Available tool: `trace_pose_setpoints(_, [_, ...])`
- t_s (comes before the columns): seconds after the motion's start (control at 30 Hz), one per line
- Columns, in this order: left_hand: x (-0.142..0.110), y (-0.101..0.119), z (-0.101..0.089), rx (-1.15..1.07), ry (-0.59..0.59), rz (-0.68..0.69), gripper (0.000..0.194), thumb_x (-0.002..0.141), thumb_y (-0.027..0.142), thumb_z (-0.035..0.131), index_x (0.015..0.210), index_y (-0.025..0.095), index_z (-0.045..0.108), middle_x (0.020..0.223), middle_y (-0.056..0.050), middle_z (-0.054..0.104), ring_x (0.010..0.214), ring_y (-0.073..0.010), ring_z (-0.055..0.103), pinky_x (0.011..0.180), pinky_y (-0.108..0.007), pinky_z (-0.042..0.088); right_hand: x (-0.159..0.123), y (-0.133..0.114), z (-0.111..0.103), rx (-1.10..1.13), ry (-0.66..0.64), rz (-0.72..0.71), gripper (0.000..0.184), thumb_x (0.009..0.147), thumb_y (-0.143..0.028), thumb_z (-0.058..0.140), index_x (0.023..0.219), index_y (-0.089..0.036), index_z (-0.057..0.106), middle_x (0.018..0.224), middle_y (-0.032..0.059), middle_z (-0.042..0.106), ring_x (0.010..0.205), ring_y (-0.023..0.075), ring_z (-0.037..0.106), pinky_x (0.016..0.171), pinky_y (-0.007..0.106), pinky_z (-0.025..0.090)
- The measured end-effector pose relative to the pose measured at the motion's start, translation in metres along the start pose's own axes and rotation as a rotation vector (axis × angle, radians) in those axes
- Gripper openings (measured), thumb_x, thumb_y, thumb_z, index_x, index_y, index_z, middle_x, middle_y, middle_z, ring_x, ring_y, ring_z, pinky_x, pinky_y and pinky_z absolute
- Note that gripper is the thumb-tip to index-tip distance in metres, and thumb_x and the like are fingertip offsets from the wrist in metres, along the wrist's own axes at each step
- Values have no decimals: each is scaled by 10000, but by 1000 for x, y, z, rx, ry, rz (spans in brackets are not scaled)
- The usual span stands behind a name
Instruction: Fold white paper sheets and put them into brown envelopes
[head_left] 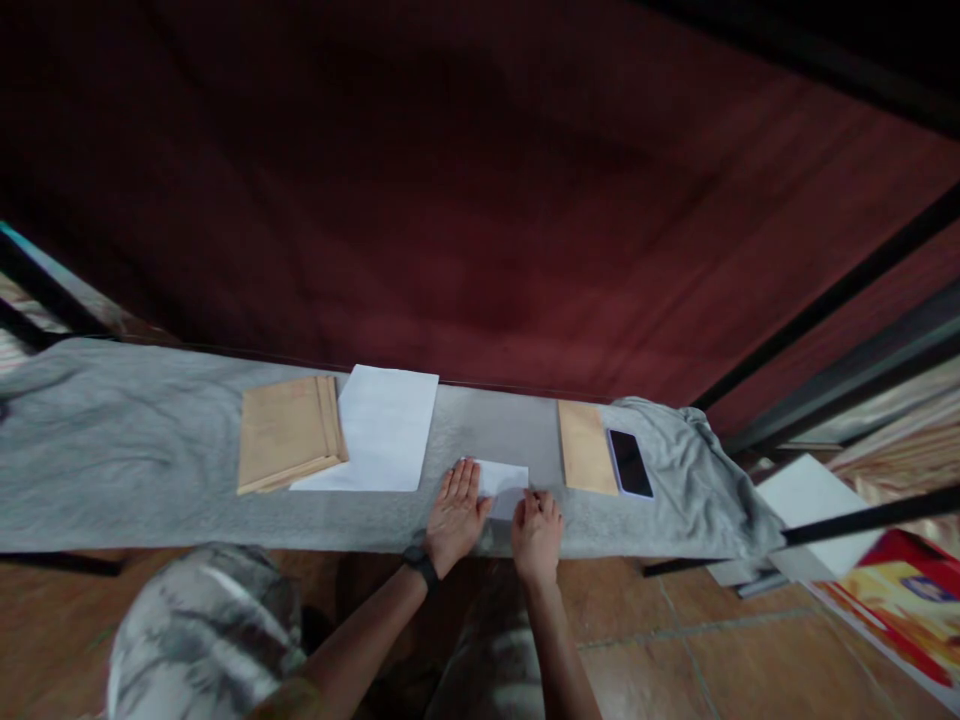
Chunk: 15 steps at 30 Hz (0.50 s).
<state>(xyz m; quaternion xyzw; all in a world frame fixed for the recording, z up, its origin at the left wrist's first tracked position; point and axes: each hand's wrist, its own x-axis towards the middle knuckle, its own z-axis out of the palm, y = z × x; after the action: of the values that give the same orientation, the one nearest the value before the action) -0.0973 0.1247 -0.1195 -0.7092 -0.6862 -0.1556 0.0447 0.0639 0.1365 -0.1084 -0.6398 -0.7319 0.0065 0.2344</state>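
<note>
A small folded sheet of white paper [504,476] lies on the grey cloth near its front edge, between my hands. My left hand [457,512], with a dark band at the wrist, rests flat on the paper's left end, fingers stretched out. At the right end, my right hand [538,530] has its fingers curled together at the paper's edge. The fingertips partly cover that corner. Left of my hands, larger white sheets [388,428] lie flat, partly under a stack of brown envelopes [289,430]. Over to the right is a single brown envelope [587,447].
A phone [630,463] with a dark screen lies beside the single envelope. The grey cloth [150,440] covers a long narrow surface, bunched at the right. Behind hangs a dark red sheet [480,220]. Dark bars [840,295] slant at the right, above a colourful box [907,600].
</note>
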Motion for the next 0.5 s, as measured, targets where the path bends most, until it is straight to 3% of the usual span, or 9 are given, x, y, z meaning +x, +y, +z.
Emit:
trace_pose_setpoints(0.23, [-1,-2,5,10,1,22,565,955,251,321,1482,60,386,1560,-141,386,1486,-232,270,1220,-452,243,16,-25,22,80,-92,-305,433,1022,-261,329,1378,-142,547,1446,144,541,1351,227,455,1108,431,318])
trace_pose_setpoints(0.5, [-1,0,11,14,34,-29,570,958,279,328,1486,72,383,1561,-128,389,1483,-228,277,1218,-444,239,8,-8,28,-85,-82,-311,510,1038,-362,312,1475,-130,437,1527,176,424,1414,277,390,1137,494,274])
